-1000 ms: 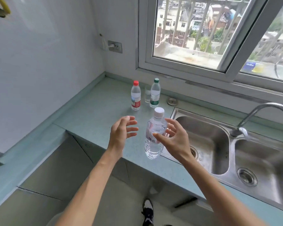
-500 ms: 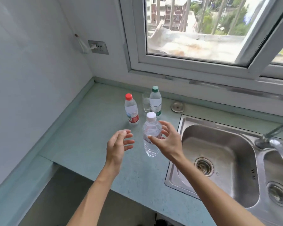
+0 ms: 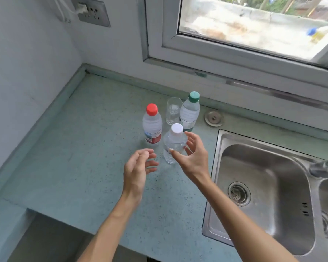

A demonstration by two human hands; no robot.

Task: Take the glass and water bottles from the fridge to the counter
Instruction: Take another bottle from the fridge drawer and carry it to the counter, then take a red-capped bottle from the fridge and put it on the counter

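Right grip point(image 3: 193, 157) curls round the upright white-capped bottle point(image 3: 174, 141) on the table point(image 3: 80, 152). Left grip point(image 3: 138, 167), just beside the bottle, hangs open and empty.

A steel sink point(image 3: 273, 167) filled the 4 o'clock side, faucet point(image 3: 324, 167) at 3. A round metal cap point(image 3: 213, 118) lay at its 11 o'clock. Wall socket point(image 3: 92, 11) at 11, window point(image 3: 254, 52) at 1.
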